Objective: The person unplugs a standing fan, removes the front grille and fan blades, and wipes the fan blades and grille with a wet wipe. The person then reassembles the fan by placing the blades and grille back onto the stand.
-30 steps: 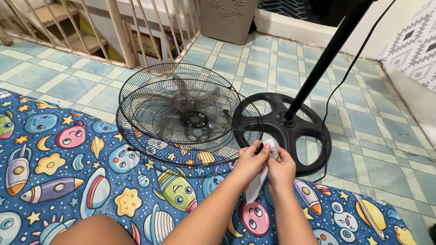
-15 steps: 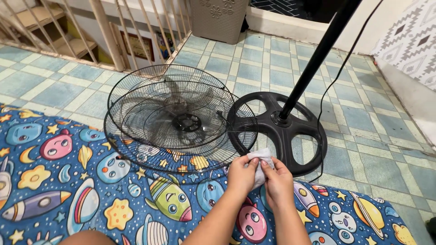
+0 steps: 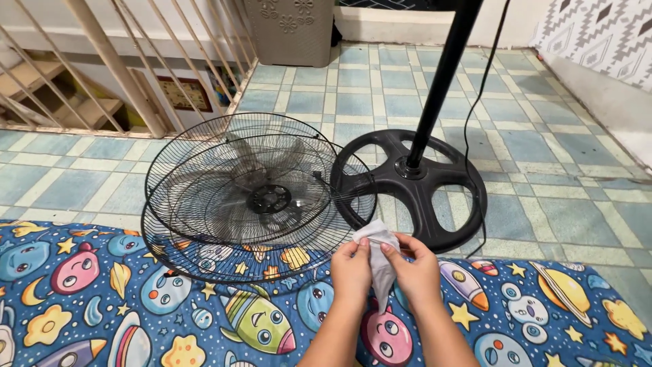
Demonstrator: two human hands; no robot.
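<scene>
Pinching a white cloth [image 3: 377, 261] between them, the left hand [image 3: 351, 270] and right hand [image 3: 414, 270] meet above the space-print mat [image 3: 136, 306]. Both fan grilles [image 3: 251, 197] and the blade already lie off the black stand base [image 3: 414, 187]; reassembly seemingly remains. Forearms reach forward, fingers curled around the cloth.
</scene>
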